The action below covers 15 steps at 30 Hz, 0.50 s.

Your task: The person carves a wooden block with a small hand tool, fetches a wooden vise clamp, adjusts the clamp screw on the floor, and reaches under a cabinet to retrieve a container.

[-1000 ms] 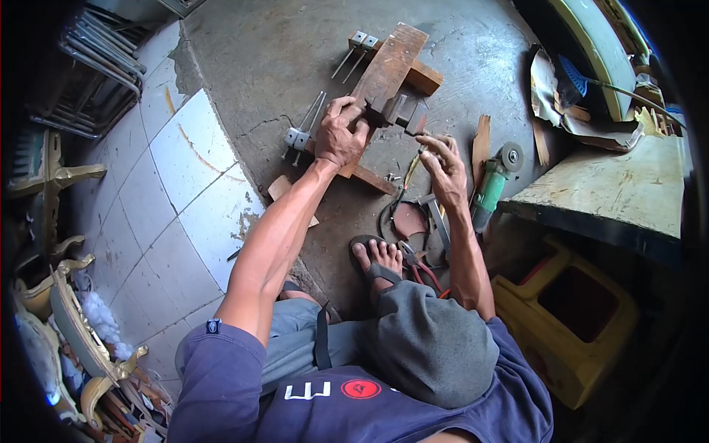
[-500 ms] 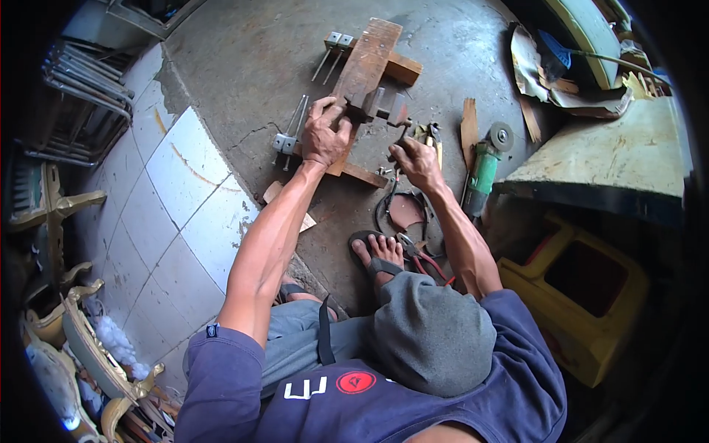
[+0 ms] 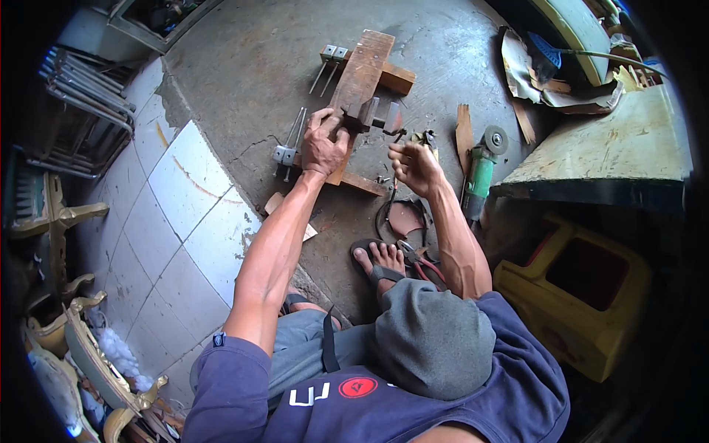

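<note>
A small bench vise point(image 3: 373, 116) is mounted on a worn wooden board point(image 3: 367, 63) that rests on two wooden crosspieces. My left hand point(image 3: 325, 146) lies over the board beside the vise jaws. Its fingers are bent and closed there, and whatever they pinch is hidden under them. Just below the vise's turning handle point(image 3: 400, 136), my right hand point(image 3: 417, 167) hangs in the air. Its fingers are loosely curled and apart from the handle, with nothing visible in them.
A green angle grinder point(image 3: 481, 173) and a wood strip point(image 3: 464, 139) lie at right. Red-handled pliers point(image 3: 421, 262) rest by my foot. Metal brackets with long bolts point(image 3: 286, 155) sit left of the board. A yellow plastic body point(image 3: 561, 295) stands at lower right.
My right hand has let go of the vise handle and moved slightly down from it. My left hand stays at the jaws.
</note>
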Tool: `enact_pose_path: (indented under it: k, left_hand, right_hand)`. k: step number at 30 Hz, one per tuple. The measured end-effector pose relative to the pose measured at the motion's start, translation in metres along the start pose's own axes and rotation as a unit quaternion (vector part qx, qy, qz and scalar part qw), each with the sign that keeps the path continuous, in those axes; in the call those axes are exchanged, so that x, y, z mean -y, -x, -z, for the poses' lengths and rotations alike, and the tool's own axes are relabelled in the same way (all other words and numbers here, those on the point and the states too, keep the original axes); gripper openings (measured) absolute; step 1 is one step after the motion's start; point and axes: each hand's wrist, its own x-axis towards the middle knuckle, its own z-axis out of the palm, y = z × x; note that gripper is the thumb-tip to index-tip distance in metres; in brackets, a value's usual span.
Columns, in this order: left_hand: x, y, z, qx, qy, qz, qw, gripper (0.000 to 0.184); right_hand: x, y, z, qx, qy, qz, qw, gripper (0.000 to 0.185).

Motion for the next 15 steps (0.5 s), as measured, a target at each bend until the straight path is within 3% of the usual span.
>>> enact_pose_path:
  k: [1, 2, 3, 5, 8, 9, 11, 12, 15]
  left_hand:
    - [0.001, 0.0, -0.001, 0.008, 0.002, -0.001, 1.0, 0.027]
    - [0.002, 0.003, -0.001, 0.01, -0.012, -0.001, 1.0, 0.027]
    - [0.004, 0.0, -0.001, 0.009, -0.028, -0.008, 1.0, 0.027]
    - [0.005, -0.001, -0.001, 0.013, -0.03, -0.036, 0.999, 0.027]
    - [0.005, -0.002, -0.002, 0.008, -0.03, -0.028, 0.999, 0.025]
    - [0.004, -0.003, -0.003, 0.012, -0.032, -0.029, 0.999, 0.025]
    - [0.003, -0.002, 0.0, 0.013, -0.029, -0.022, 0.999, 0.026]
    - [0.003, 0.0, -0.001, 0.009, -0.05, -0.032, 0.998, 0.027]
    - [0.001, -0.001, 0.0, 0.014, -0.028, -0.027, 0.999, 0.029]
  right_hand:
    - [0.004, 0.0, -0.003, 0.069, -0.136, -0.028, 0.988, 0.041]
    - [0.008, -0.005, -0.007, 0.082, -0.167, -0.032, 0.982, 0.041]
    - [0.017, -0.003, -0.021, 0.012, -0.135, -0.028, 0.99, 0.037]
    - [0.025, -0.018, -0.012, 0.038, -0.097, -0.021, 0.994, 0.023]
    - [0.05, -0.008, -0.046, -0.013, 0.073, 0.237, 0.969, 0.007]
    - [0.048, -0.01, -0.044, -0.014, 0.069, 0.237, 0.969, 0.007]
    - [0.038, -0.008, -0.039, -0.034, 0.249, 0.356, 0.9, 0.014]
    - [0.026, 0.002, -0.044, -0.08, 0.273, 0.399, 0.872, 0.023]
    - [-0.002, 0.028, -0.051, -0.131, 0.273, 0.45, 0.84, 0.018]
